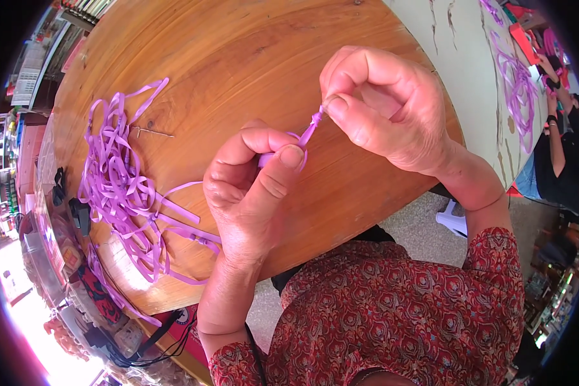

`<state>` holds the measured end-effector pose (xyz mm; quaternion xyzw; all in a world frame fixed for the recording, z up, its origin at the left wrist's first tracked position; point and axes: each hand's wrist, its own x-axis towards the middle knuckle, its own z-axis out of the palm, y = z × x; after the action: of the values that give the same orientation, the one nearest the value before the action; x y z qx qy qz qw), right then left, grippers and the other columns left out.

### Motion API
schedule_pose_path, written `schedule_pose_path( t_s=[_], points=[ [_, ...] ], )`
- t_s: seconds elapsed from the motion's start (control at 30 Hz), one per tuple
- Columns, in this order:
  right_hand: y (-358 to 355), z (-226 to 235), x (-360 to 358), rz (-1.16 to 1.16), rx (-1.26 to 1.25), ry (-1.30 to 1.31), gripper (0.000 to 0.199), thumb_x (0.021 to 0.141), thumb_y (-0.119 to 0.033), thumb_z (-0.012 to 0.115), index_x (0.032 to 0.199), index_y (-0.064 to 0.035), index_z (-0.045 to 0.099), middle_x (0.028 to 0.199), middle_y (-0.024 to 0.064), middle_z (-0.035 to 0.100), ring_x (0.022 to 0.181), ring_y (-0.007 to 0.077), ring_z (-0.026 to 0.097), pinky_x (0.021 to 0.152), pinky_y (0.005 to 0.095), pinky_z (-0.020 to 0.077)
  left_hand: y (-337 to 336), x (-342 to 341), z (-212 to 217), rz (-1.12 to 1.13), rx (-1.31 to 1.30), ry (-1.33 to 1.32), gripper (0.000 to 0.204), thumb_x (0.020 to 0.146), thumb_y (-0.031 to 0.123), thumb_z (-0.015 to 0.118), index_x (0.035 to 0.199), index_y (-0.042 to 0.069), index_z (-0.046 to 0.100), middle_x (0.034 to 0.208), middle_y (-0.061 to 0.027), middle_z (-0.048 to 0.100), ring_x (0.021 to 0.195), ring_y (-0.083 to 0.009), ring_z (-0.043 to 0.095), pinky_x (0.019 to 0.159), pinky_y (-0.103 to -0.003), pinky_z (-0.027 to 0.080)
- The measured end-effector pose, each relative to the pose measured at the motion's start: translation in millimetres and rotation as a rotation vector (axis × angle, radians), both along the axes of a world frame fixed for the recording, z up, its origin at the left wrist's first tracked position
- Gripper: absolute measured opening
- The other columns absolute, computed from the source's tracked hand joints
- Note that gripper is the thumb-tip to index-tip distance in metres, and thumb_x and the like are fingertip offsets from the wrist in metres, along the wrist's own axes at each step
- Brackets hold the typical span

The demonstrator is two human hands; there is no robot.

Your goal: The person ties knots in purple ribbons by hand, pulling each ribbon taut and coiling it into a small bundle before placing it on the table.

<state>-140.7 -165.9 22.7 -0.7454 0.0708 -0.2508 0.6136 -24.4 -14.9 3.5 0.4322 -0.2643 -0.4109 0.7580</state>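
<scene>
Between my two hands a purple ribbon is held up over the wooden table, with a small knot near its right end. My left hand pinches the ribbon between thumb and index finger, and a loop of it shows around the thumb tip. The thumb and fingertips of my right hand are pressed together at the knotted end. To the left of my left hand lies a tangled pile of purple ribbons, several of them with small knots.
The round-edged wooden table fills the middle. A thin metal tool lies beside the pile. On a pale table at the right are more purple ribbons, with another person's arms beyond. Bags and shelves crowd the left.
</scene>
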Motion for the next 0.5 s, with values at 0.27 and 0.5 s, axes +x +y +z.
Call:
schedule_pose_path(
  t_s=[0.27,0.5],
  points=[
    [-3.9,8.7,1.5,0.003,0.124,0.08,0.01,0.089,-0.002,0.055,0.098,0.001,0.056,0.091,0.0053,0.056,0.085,0.0105,0.052,0.073,0.0245,0.0431,1.0,0.6,1.6,0.016,-0.008,0.032,0.006,0.083,-0.004,0.063,0.087,-0.001,0.062,0.08,-0.0005,0.054,0.073,-0.0077,0.048,0.069,-0.021,0.04],
    [-9.2,6.5,14.1,-0.048,-0.805,-0.308,0.036,0.072,-0.022,0.071,0.102,-0.001,0.068,0.089,0.0072,0.058,0.083,0.024,0.056,0.075,0.0341,0.0442,1.9,-0.8,4.4,0.043,0.078,0.044,0.005,0.083,-0.003,0.064,0.087,0.0,0.062,0.079,0.0014,0.053,0.072,-0.0054,0.047,0.067,-0.019,0.038]
  ],
)
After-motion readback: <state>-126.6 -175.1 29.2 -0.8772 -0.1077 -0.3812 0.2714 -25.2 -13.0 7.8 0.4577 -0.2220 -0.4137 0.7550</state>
